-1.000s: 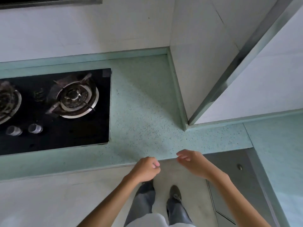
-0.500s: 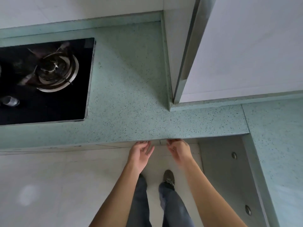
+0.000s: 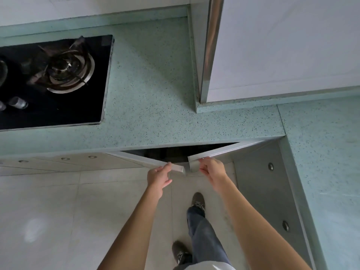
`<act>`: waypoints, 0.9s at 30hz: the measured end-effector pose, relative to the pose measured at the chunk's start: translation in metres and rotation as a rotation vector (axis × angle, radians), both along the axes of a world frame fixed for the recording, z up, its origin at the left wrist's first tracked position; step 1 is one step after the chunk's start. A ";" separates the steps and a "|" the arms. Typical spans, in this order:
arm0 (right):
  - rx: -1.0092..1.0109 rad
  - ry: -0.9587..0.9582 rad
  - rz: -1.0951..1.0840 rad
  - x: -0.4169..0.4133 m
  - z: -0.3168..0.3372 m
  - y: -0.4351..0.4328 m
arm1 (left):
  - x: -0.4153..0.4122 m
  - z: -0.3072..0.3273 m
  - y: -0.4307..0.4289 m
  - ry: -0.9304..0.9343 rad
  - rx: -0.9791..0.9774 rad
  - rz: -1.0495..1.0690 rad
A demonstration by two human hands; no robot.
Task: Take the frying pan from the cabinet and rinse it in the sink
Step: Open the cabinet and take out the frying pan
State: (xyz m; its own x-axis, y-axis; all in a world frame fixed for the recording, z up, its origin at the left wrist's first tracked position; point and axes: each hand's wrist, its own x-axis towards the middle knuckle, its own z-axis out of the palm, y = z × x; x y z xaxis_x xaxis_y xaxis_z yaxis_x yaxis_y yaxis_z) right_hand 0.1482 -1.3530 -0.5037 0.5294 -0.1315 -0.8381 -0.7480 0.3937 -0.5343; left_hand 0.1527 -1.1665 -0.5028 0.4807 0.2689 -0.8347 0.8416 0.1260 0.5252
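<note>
Below the green speckled countertop [image 3: 155, 106], the cabinet's two white doors stand partly swung out. My left hand [image 3: 158, 175] grips the top edge of the left door [image 3: 148, 159]. My right hand [image 3: 211, 169] grips the top edge of the right door [image 3: 224, 151]. Between the doors a dark gap [image 3: 175, 152] shows the cabinet's inside; it is too dark to make out anything there. No frying pan and no sink are in view.
A black gas hob [image 3: 52, 80] with a burner [image 3: 68, 73] and knobs sits at the left. A white wall corner with a metal strip [image 3: 209, 45] rises at the right. Grey cabinet fronts [image 3: 268, 184] run along the right. My feet stand on pale floor tiles [image 3: 58, 211].
Both hands went from the closed doors' top edges to pulling them outward; the doors now stand ajar and a dark opening shows. The view also moved closer and lower.
</note>
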 end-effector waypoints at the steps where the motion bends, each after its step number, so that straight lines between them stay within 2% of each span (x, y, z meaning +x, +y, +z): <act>1: -0.047 0.010 0.023 -0.011 0.000 0.001 | -0.011 -0.001 0.004 -0.003 0.049 -0.015; 7: -0.384 0.052 0.213 -0.084 -0.005 -0.007 | -0.067 -0.005 0.039 -0.055 0.304 -0.144; 13: -0.542 0.079 0.376 -0.132 0.009 -0.035 | -0.099 -0.007 0.074 -0.086 0.275 -0.238; 18: -0.671 0.083 0.374 -0.174 0.006 -0.060 | -0.126 -0.021 0.100 -0.092 0.431 -0.343; 23: -0.954 0.150 0.493 -0.207 0.000 -0.090 | -0.152 -0.011 0.138 -0.068 0.663 -0.469; 27: -1.258 0.200 0.672 -0.221 0.014 -0.093 | -0.162 -0.007 0.168 0.004 0.824 -0.555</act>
State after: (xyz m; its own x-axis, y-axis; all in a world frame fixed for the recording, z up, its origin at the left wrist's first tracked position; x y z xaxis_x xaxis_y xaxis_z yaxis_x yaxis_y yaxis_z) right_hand -0.0723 -1.4463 -0.4899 0.6766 -0.6037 -0.4216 -0.7018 -0.7019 -0.1214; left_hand -0.0093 -0.9981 -0.5097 0.7117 0.5034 -0.4900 0.6726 -0.6896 0.2685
